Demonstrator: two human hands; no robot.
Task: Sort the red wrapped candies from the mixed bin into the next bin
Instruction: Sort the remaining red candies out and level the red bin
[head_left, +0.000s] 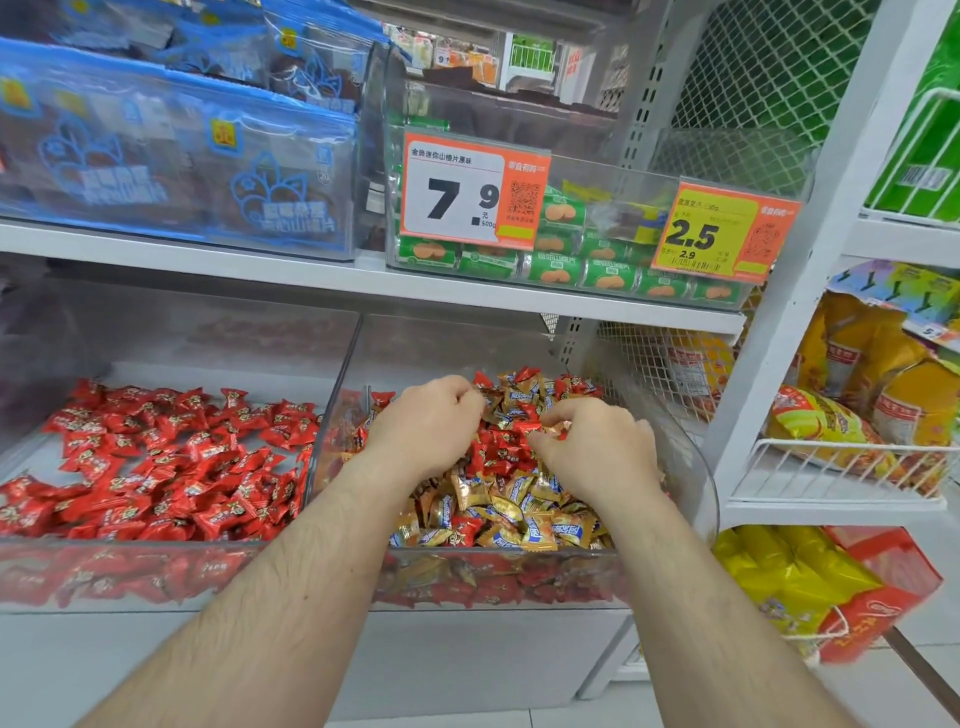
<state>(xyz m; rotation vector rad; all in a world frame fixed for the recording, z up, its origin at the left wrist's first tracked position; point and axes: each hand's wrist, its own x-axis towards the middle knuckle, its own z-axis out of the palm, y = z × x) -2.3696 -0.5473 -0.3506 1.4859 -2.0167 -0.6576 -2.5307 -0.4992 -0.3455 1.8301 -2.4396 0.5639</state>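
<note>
Both hands are inside the mixed bin (701, 467), a clear plastic bin holding red and gold wrapped candies. My left hand (426, 426) has its fingers curled down into the pile near the back; what it holds is hidden. My right hand (597, 447) pinches a red wrapped candy (530, 428) between thumb and fingers at the middle of the pile. Gold candies (519, 514) fill the front of this bin. To the left, the neighbouring clear bin (332, 384) holds only red wrapped candies (171, 467).
A white shelf (311, 270) runs just above the bins, carrying blue snack bags (171, 171) and a clear box of green packets (571, 270) with price tags. Wire baskets with yellow bags (852, 421) stand to the right.
</note>
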